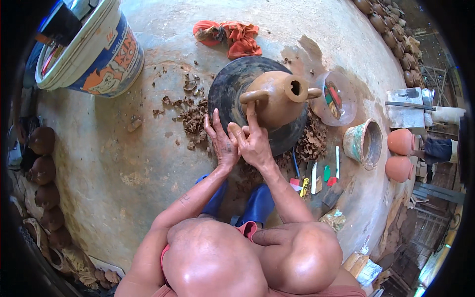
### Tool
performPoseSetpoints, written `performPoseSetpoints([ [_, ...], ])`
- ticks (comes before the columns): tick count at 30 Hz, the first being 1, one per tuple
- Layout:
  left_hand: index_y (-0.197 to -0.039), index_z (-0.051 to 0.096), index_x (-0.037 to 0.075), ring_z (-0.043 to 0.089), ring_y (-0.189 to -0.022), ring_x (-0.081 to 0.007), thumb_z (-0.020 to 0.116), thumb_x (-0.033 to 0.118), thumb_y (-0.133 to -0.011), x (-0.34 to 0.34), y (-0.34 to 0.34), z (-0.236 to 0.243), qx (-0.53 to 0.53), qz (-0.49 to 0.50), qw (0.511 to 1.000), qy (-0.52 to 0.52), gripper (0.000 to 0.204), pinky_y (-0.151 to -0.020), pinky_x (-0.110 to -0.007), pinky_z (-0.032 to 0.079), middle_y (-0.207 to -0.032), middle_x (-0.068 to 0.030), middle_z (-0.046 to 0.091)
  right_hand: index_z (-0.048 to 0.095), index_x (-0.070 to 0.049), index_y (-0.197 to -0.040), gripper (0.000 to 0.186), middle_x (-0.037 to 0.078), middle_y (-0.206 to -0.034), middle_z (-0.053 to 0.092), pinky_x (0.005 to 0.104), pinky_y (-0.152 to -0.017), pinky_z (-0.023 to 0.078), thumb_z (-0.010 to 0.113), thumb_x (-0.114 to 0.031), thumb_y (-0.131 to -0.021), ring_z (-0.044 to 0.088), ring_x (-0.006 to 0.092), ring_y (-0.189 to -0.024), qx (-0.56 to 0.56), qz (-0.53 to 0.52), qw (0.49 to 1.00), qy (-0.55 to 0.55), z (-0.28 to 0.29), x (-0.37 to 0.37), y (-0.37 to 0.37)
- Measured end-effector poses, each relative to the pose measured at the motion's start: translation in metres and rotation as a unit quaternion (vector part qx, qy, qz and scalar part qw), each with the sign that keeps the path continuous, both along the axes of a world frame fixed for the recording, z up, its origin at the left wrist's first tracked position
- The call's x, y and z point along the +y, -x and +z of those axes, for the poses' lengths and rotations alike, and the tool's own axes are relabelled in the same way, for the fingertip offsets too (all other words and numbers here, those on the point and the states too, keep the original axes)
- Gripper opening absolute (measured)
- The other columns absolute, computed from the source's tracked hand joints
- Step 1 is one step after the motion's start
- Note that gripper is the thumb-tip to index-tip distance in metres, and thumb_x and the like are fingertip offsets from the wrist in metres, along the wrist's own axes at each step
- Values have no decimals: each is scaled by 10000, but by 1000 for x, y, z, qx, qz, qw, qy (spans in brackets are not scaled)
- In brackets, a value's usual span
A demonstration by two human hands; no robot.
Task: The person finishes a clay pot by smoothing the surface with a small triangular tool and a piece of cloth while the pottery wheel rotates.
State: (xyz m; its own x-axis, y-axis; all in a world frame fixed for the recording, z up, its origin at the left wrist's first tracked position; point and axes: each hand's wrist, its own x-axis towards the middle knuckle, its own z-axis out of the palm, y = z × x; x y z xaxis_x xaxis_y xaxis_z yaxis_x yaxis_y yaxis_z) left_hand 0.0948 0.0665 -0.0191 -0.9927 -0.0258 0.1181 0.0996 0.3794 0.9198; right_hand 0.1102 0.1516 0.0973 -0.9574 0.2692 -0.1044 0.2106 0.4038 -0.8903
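A brown clay jug with a narrow neck and two loop handles leans over on a round black turntable, its dark mouth toward the upper right. My right hand reaches up to it, index finger stretched out against the left handle and the other fingers partly curled. Close beside it, my left hand is open at the turntable's near-left rim, fingers spread. The two thumbs meet or overlap between the hands. Neither hand appears to grip anything.
Clay shavings lie around the turntable. To the right are a clear bowl, a crusted pot, small tools and reddish pots. An orange cloth lies beyond; a big bucket stands far left.
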Motion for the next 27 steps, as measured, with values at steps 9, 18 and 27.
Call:
performPoseSetpoints([
  [9, -1684, 298, 103, 307, -1525, -544, 577, 223, -1102, 0, 1, -3, -5, 0, 1000, 24, 656, -1263, -605, 283, -1643, -347, 239, 543, -104, -1533, 637, 221, -762, 763, 533, -656, 641, 686, -446, -1015, 779, 419, -721, -160, 107, 863, -467, 87, 7, 17],
  [18, -1695, 283, 135, 321, -1528, -504, 583, 221, -1107, -3, 1, 1, -12, 0, 1000, 22, 666, -1264, -582, 290, -1628, -328, 272, 421, -135, -1657, 789, 153, -761, 782, 472, -642, 637, 702, -474, -1002, 798, 346, -721, -210, 201, 770, -568, 103, 19, 9],
  [27, -1689, 295, 140, 319, -1535, -527, 601, 194, -1095, -8, 5, 0, -15, -6, 1000, 26, 671, -1258, -589, 307, -1641, -345, 247, 466, -149, -1617, 743, 136, -792, 794, 437, -647, 631, 700, -502, -1007, 808, 324, -769, -219, 248, 731, -596, 106, 29, 25],
])
